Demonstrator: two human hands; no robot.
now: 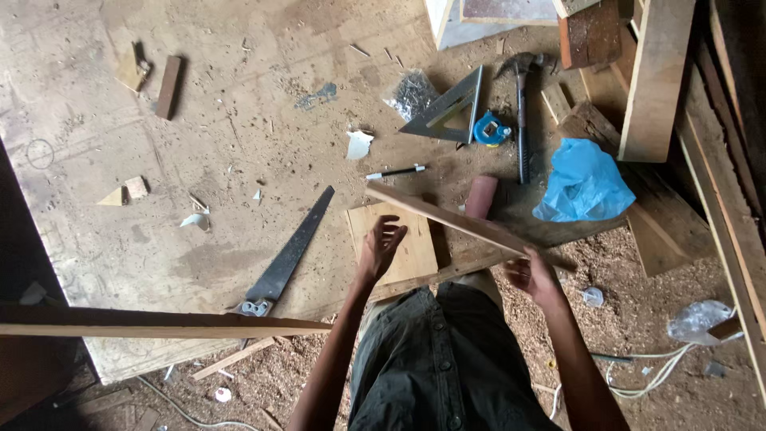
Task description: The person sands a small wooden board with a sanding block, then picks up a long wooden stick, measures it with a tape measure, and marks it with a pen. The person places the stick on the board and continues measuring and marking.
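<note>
Wooden strip (447, 217) slants from upper left down to lower right — its low end gripped in the right hand (533, 275), fingers closed round it; the left hand (381, 243), fingers spread and empty, sits just below its high end.

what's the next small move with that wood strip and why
Probably bring the left hand up to grip the free end of the wood strip. The right hand holds only its near end, so the strip hangs slanted in the air, and the left hand is open just below it, apart from it, above the square board.
</note>
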